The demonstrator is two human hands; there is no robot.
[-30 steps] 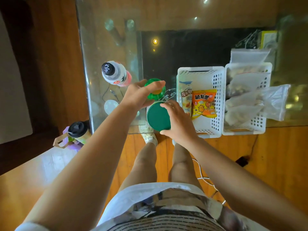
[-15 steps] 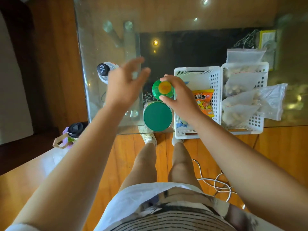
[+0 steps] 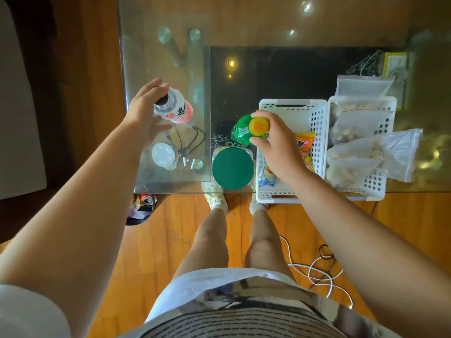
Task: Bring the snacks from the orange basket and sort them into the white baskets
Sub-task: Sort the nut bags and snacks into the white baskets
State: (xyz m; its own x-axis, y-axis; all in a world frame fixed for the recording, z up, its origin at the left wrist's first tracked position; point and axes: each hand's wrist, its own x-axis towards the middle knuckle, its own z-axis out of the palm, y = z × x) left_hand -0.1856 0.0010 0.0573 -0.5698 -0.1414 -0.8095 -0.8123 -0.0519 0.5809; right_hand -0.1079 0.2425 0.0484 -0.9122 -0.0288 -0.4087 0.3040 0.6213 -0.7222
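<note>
Two white baskets stand side by side at the glass table's front right. The left basket (image 3: 292, 105) holds an orange snack packet (image 3: 304, 142) and a pale blue packet (image 3: 264, 178). The right basket (image 3: 375, 184) is filled with clear bags of nuts (image 3: 353, 123). My right hand (image 3: 275, 147) grips a green bottle (image 3: 240, 132) by its yellow cap, just left of the left basket. My left hand (image 3: 144, 113) is spread around a white and pink bottle (image 3: 177, 109) with a black cap, fingers straight. No orange basket is in view.
A jar with a dark green lid (image 3: 233, 168) stands at the table's front edge (image 3: 170, 190), below the green bottle. A can (image 3: 147, 199) and a white cable (image 3: 322, 272) lie on the wooden floor. A yellow item (image 3: 395, 64) sits far right.
My left hand has moved left from the green bottle to the white and pink bottle. My right hand left the green-lidded jar and took hold of the green bottle's cap.
</note>
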